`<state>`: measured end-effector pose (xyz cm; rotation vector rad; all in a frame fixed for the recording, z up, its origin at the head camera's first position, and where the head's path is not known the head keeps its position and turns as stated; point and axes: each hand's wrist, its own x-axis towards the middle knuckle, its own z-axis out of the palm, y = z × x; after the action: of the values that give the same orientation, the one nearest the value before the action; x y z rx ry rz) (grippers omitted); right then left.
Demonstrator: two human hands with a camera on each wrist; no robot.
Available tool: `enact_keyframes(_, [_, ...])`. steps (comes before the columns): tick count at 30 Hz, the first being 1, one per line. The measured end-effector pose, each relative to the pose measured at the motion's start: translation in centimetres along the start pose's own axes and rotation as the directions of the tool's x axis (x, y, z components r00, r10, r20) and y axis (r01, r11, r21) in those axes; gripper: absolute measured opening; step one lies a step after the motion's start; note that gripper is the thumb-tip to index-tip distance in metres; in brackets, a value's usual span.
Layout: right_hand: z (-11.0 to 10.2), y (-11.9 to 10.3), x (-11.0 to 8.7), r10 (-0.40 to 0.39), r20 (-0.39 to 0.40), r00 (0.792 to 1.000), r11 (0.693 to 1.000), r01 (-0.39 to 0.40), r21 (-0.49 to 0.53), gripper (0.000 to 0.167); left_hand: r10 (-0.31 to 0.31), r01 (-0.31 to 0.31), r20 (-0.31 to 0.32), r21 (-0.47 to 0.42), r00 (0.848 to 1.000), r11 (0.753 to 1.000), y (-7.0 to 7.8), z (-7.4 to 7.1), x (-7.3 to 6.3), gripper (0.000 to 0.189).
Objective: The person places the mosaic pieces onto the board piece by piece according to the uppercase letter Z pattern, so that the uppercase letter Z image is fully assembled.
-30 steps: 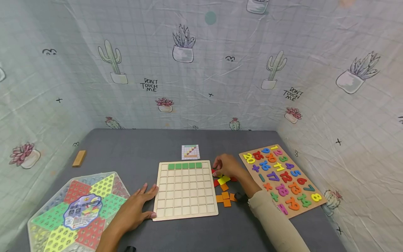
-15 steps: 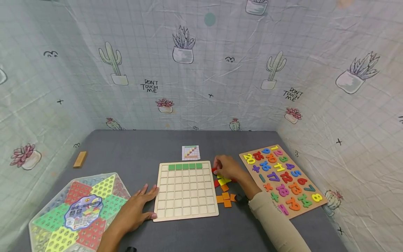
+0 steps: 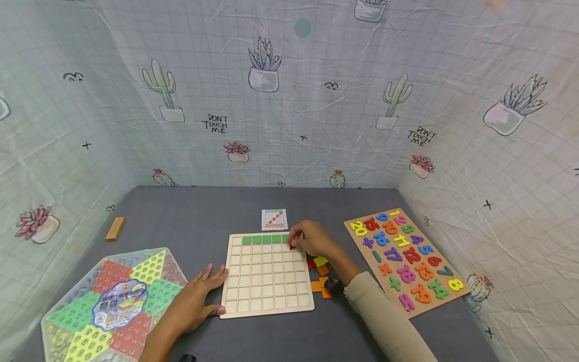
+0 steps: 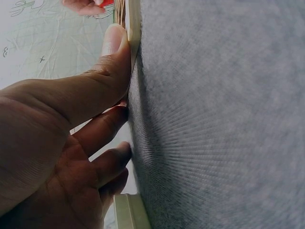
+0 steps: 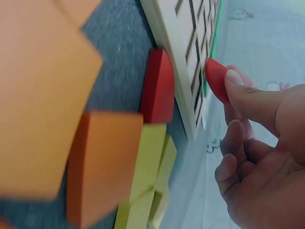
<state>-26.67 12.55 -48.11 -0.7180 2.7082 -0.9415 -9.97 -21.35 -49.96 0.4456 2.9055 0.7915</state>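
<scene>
A square wooden grid board (image 3: 262,276) lies on the grey table, with a row of several green tiles (image 3: 267,239) in its top row. My right hand (image 3: 314,239) pinches a small red tile (image 5: 217,78) between thumb and forefinger, over the board's upper right corner. Its other fingers are loosely bent. My left hand (image 3: 199,296) rests at the board's left side with spread fingers, the thumb (image 4: 113,47) touching the board's edge. Beside the board's right edge lie loose tiles: another red tile (image 5: 157,88), yellow tiles (image 5: 150,167) and orange tiles (image 5: 107,162), partly hidden by my right hand and wrist.
A small printed card (image 3: 274,219) with a coloured grid pattern lies behind the board. To the right is a board of coloured numbers (image 3: 450,293). At left lie a hexagonal peg-hole game board (image 3: 119,306) and a wooden block (image 3: 115,229). Patterned cloth surrounds the table.
My right hand has moved left from the loose tiles to the grid board's upper right corner, carrying a red tile. The left hand has stayed at the board's left edge.
</scene>
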Motion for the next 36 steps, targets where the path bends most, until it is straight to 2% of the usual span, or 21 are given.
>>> enact_keyframes(8, [1.4, -0.7, 1.5, -0.026, 0.003, 1.0, 0.999, 0.026, 0.019, 0.007, -0.003, 0.003, 0.001, -0.001, 1.0, 1.0, 0.0, -0.1, 0.0, 0.092])
enact_keyframes(17, [1.6, -0.9, 1.7, 0.048, -0.024, 0.999, 0.999, -0.048, 0.014, 0.013, 0.004, -0.004, -0.012, -0.001, 1.0, 1.0, -0.1, -0.2, 0.0, 0.091])
enact_keyframes(22, [1.0, -0.4, 1.1, 0.033, -0.03, 0.999, 0.998, -0.031, 0.049, 0.011, 0.011, -0.011, -0.006, -0.004, 1.0, 1.0, 0.0, -0.1, -0.1, 0.091])
enact_keyframes(28, [-1.0, 0.8, -0.2, 0.011, -0.06, 0.998, 0.997, -0.006, 0.08, 0.008, 0.002, -0.002, -0.01, -0.006, 1.0, 1.0, 0.0, -0.1, -0.1, 0.091])
enact_keyframes(32, [-2.0, 1.6, -1.4, 0.072, -0.054, 0.996, 0.995, -0.068, 0.079, 0.008, -0.004, 0.004, -0.013, -0.003, 1.0, 1.0, -0.1, -0.1, 0.0, 0.092])
enact_keyframes(36, [-2.5, 2.3, -2.5, 0.137, -0.028, 0.99, 0.99, -0.137, 0.026, 0.012, -0.011, 0.011, -0.005, -0.006, 1.0, 1.0, -0.1, 0.0, 0.0, 0.092])
